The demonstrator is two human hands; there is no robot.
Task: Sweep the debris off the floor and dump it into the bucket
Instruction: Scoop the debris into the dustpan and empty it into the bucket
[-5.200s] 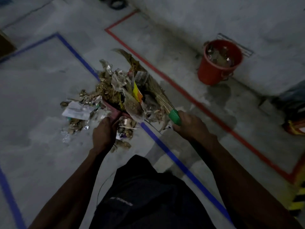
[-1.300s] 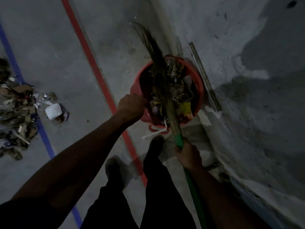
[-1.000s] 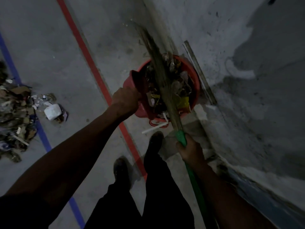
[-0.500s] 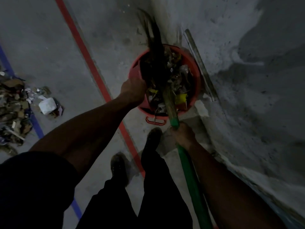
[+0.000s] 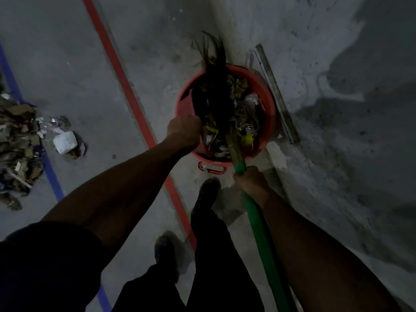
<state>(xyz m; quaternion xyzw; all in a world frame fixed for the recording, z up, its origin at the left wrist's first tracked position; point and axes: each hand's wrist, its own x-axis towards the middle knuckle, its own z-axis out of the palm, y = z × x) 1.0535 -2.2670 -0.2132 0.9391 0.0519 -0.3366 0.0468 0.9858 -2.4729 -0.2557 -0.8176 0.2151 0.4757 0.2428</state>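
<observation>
Right now the person stands over a red bucket (image 5: pixel 269 104) set by the grey wall (image 5: pixel 337 64). It's full of debris (image 5: pixel 243 122): dry leaves, shiny wrappers, a yellow bit. The left hand (image 5: pixel 185 129) is curled tight at the bucket's near-left rim, gripping sth dark that tips into the bucket. It's too dim to tell what it is. The right hand (image 5: pixel 253 182) is wrapped round the green handle of the broom (image 5: pixel 258 224), just below the bucket. The broom's bristles lie across the trash & stick out past the far rim. More debris sits in a pile (image 5: pixel 19 140) on the floor at left, well apart from the bucket, w/ a white crumpled lump (image 5: pixel 65 142) beside it. A red floor line (image 5: pixel 126 91) runs btw the pile and the bucket, and a blue line (image 5: pixel 50 174) runs through the pile. Two dark shoes (image 5: pixel 208 192) stand near the bucket.
</observation>
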